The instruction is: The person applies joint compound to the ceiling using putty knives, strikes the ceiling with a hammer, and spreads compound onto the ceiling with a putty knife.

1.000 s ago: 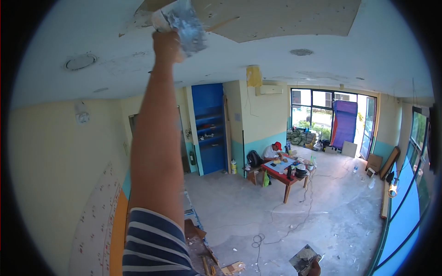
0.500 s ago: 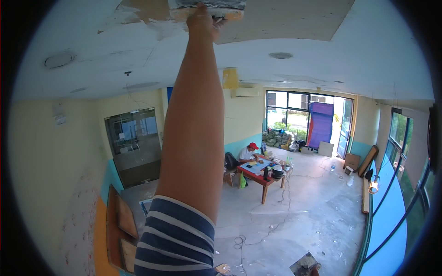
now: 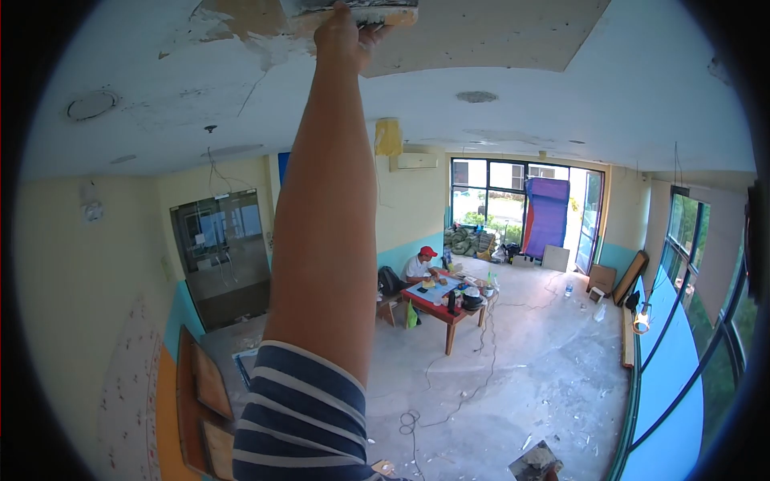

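My left arm, in a striped sleeve, reaches up to the ceiling. At its end my left hand [image 3: 341,36] is closed on a wide putty knife [image 3: 393,14] with a pale, smeared edge, held up against the ceiling. Beside the knife lie a rough brown patch with white filler [image 3: 249,20] and a beige ceiling panel [image 3: 489,36]. At the bottom edge, a squarish metal blade [image 3: 525,465] carries a lump of grey putty. Only a sliver of my right hand [image 3: 552,475] shows there, at the blade; most of its fingers are out of frame.
Far below, a person in a red cap [image 3: 421,264] sits at a red table [image 3: 449,309] covered with items. A cable [image 3: 449,418] trails over the debris-strewn floor. Wooden boards [image 3: 210,377] lean at the left wall. A lit bulb [image 3: 641,322] hangs at right.
The view has shifted, so the room appears slightly further left. My left hand and putty knife sit a little higher and further left in the picture, still at the ceiling.
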The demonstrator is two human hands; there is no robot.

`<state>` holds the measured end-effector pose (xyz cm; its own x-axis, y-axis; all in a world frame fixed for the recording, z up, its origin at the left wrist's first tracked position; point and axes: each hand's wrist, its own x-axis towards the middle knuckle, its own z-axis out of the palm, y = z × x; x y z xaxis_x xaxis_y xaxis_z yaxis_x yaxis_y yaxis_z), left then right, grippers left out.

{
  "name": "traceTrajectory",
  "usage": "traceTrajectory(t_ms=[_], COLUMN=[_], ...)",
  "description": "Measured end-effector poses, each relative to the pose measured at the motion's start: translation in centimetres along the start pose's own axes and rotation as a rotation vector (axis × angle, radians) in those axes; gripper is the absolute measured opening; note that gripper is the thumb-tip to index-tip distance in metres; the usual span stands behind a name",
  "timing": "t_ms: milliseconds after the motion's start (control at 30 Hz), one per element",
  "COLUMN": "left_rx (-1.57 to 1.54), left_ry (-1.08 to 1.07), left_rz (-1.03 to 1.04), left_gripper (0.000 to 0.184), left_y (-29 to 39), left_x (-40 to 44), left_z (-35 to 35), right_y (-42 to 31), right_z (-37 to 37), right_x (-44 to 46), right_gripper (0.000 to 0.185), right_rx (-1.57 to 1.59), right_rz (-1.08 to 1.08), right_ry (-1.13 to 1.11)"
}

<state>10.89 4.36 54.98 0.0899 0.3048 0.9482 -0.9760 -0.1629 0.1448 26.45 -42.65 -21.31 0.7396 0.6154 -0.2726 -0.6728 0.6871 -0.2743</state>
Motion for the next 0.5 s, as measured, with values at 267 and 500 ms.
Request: traceTrajectory(t_ms=[267, 500], left_rx=[0.15, 0.1], left_ry=[0.201, 0.212], left_rz=[-0.187, 0.004], left_gripper=[0.042, 0.041], left_y=[-0.5, 2.2], left_x=[-0.1, -1.3], left_z=[-0.9, -1.7], right_y=[1.3, 0.9], right_z=[-0.3, 2.3], right_x=[-0.5, -1.1], right_gripper=[0.036, 0.039], right_rx=[-0.65, -0.007], right_rz=[-0.31, -0.028], right_ry=[-0.015, -0.008])
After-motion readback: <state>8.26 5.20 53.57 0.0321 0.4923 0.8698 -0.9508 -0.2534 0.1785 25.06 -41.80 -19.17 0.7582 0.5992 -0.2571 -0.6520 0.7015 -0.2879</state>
